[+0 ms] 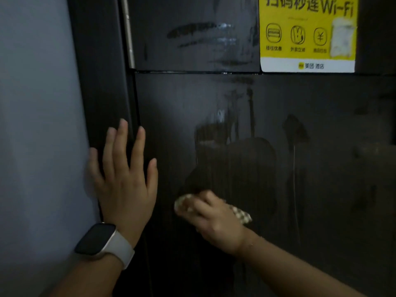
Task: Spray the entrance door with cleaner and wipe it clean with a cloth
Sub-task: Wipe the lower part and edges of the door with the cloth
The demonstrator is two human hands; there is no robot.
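Cloth (241, 214) bunched under right hand (214, 219), fingers curled over it, pressed to wet-streaked door (321, 168), lower middle. Left hand (125, 179) flat, fingers spread, on door edge beside frame (100, 82). Watch (102, 241) on left wrist.

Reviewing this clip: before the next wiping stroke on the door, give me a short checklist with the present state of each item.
1. Cloth in hand: ok. The right hand grips the cloth against the door.
2. Door braced: ok. The left hand lies flat, fingers straight, across the door's edge and frame.
3. Cleaner on surface: ok. Wet streaks and runs show above the cloth.
4. Upper panel wiped: not ok. Smears remain there.
5. Sticker kept dry: cannot tell.
6. Spray bottle within reach: cannot tell, none in view.
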